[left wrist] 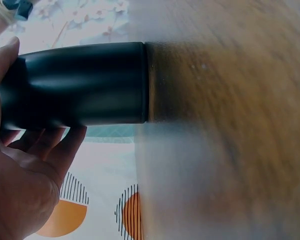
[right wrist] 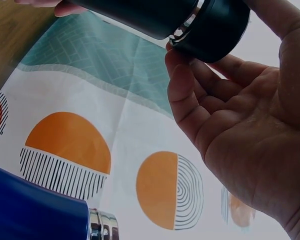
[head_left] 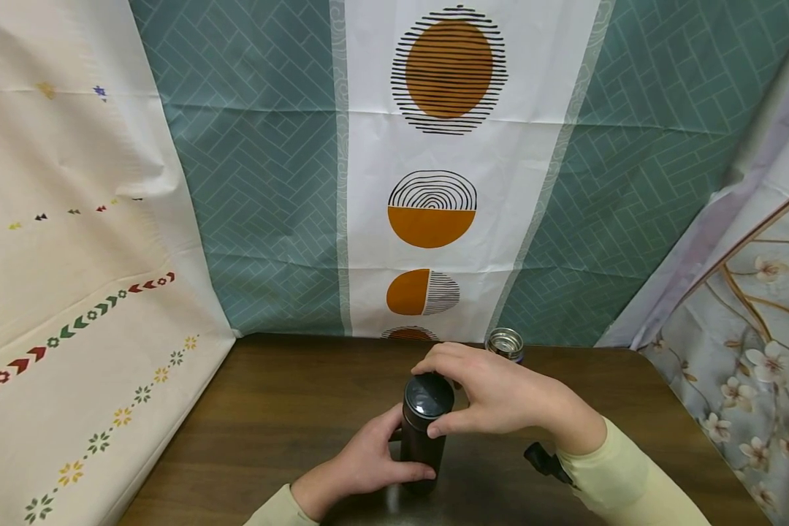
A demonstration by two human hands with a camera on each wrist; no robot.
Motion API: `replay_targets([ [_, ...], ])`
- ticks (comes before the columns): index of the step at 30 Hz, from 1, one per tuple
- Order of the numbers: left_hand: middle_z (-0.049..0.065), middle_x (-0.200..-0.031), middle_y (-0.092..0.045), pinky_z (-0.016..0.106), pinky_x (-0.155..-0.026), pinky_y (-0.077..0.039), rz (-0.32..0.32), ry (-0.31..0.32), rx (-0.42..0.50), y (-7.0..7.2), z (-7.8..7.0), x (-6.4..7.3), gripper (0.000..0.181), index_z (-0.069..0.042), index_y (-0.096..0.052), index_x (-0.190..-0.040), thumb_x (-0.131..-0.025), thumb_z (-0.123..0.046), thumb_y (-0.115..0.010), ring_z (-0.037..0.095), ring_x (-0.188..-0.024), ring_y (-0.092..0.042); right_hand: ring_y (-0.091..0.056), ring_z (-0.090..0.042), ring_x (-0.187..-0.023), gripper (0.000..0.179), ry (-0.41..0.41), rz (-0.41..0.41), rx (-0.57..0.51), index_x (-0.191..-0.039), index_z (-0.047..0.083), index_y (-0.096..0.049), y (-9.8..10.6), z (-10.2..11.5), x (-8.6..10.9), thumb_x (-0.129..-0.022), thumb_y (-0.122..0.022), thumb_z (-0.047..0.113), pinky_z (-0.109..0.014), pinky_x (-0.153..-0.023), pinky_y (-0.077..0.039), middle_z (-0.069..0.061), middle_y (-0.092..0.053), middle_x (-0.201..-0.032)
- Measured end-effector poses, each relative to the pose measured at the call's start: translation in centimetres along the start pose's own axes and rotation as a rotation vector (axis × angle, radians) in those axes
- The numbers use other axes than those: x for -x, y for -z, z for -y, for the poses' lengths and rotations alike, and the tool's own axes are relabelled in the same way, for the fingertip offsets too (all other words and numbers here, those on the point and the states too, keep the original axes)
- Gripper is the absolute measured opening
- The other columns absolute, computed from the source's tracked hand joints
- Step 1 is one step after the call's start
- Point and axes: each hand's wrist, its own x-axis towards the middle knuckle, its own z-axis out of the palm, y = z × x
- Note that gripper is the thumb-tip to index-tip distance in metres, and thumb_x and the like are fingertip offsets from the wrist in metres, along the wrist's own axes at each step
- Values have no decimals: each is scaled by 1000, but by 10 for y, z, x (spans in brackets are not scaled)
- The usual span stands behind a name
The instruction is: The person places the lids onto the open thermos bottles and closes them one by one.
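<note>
black, smooth, cylindrical flask (head_left: 424, 447) is standing upright on the brown wood-grain table (head_left: 289, 409); base is touching the tabletop in the left wrist view. 2 bare hands are meeting at it, 1 on the body, 1 at the top.

left hand (head_left: 376, 459): is grasping the flask's body from its left side, thumb lying across the near face, fingers reaching round behind. flask is sitting between thumb and fingers, its lower stretch showing below the grip.

right hand (head_left: 493, 391): is pinching the round, glossy-topped black lid (head_left: 429, 395), thumb pressing the near side, fingers the far side. lid is resting inside the curve of the grip, palm standing off to the right. a thin silver metal band (right wrist: 189, 22) is showing between lid and body.

behind the right hand: a shiny blue cylindrical bottle (right wrist: 37, 207) is standing, partly hidden in the head view, its silver metal neck (head_left: 505, 342) showing. a teal cloth with a white, orange-figured middle panel (head_left: 256, 183) is hanging beyond the table.
</note>
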Motion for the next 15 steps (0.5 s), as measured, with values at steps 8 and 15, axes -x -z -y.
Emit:
replay_targets([
  [8,-9,-145,-68,40,-110,-56,5,-13,6,0,-1,-1,76,-39,-56,-153,-90,-35,-97,14,-129,-68,-59,-4,-117,65,1,-1,-10,-143,20,-66,0,0,1,-94,-90,54,-29,-98,-56,17,-62,-133],
  [15,-9,-145,-68,40,-110,-56,3,-8,14,1,-2,0,75,-39,-56,-153,-90,-35,-97,14,-129,-68,-59,-5,-115,64,5,-6,-32,-144,21,-65,-3,-2,1,-94,-89,54,-29,-95,-56,17,-61,-134],
])
